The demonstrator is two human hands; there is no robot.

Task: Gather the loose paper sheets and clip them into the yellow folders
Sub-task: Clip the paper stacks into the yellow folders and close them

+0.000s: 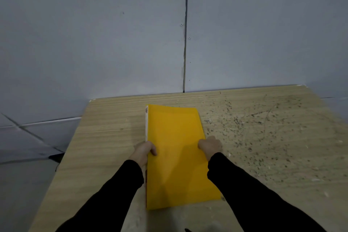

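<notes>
A closed, flat yellow plastic folder (175, 156) is held near the middle of the pale wood-grain table (105, 137), its long axis running from 6 to 12 o'clock. Its 9 o'clock edge, where a narrow white printed spine strip (146, 124) runs, is gripped by the left hand (144, 151), thumb laid over the cover. The 3 o'clock edge is gripped by the right hand (211, 147), fingers curled round it. A grip on both long edges at once steadies and squares the folder, probably so that it can be set straight or opened from the free side. The far end looks slightly raised and bowed, though this cannot be settled from one view. No loose paper sheets are seen, and whether any are already clipped inside cannot be told. Dark specks and scratches (263, 128) are spread over the tabletop from 1 to 4 o'clock of the folder. A grey panelled wall (94, 34) stands beyond at 12 o'clock.
</notes>
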